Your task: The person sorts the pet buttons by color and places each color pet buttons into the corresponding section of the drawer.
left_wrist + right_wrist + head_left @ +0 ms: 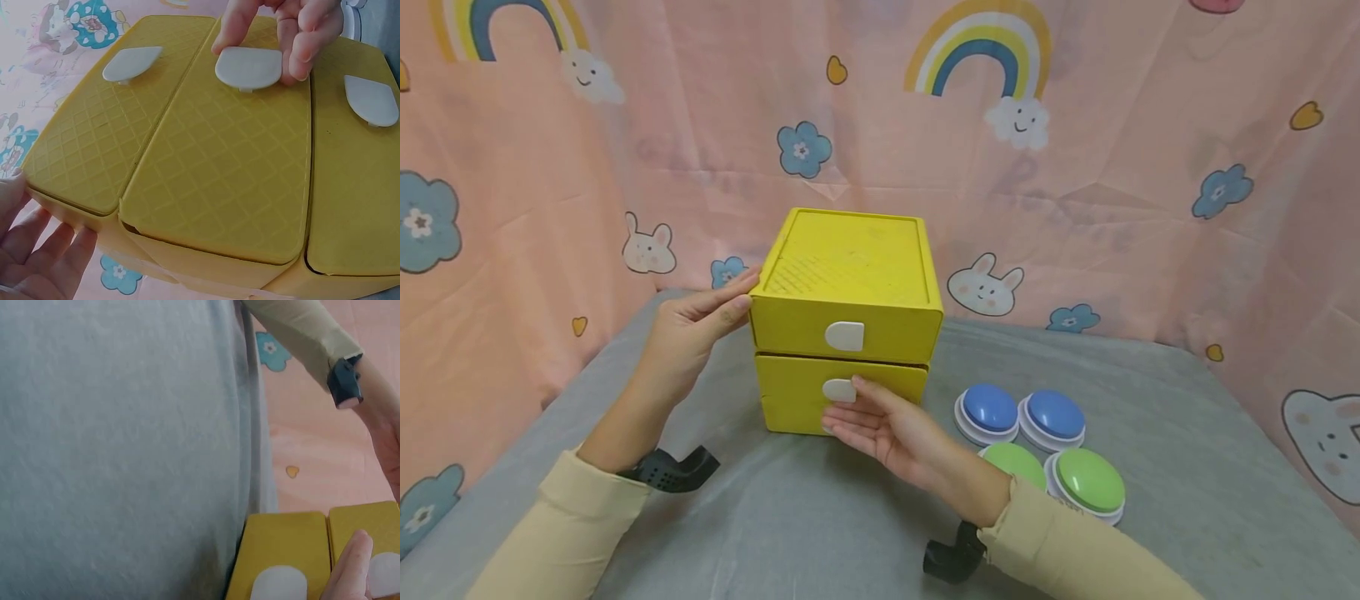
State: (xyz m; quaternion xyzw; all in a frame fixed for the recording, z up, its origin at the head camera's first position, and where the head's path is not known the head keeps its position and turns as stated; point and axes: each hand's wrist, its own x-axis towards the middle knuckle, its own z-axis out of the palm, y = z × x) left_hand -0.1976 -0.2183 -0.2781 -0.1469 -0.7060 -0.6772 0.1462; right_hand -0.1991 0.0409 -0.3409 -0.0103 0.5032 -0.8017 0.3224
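A yellow drawer box (857, 258) stands on the grey cloth. In the left wrist view it has three drawers, each with a white tab handle; all look closed. My right hand (910, 437) is at the middle drawer (219, 156). Its thumb and fingers lie on opposite sides of that drawer's handle (249, 67), pinching it. Straight-fingered, my left hand (681, 337) rests against the box's upper left side. Above the right hand is the top drawer's handle (845, 336). In the head view the lowest drawer is mostly hidden.
Two blue push buttons (990, 407) and two green push buttons (1090, 480) with white bases sit to the right of the box. My right forearm partly covers one green button. A pink patterned curtain (865, 108) hangs behind the grey-covered table (1210, 433).
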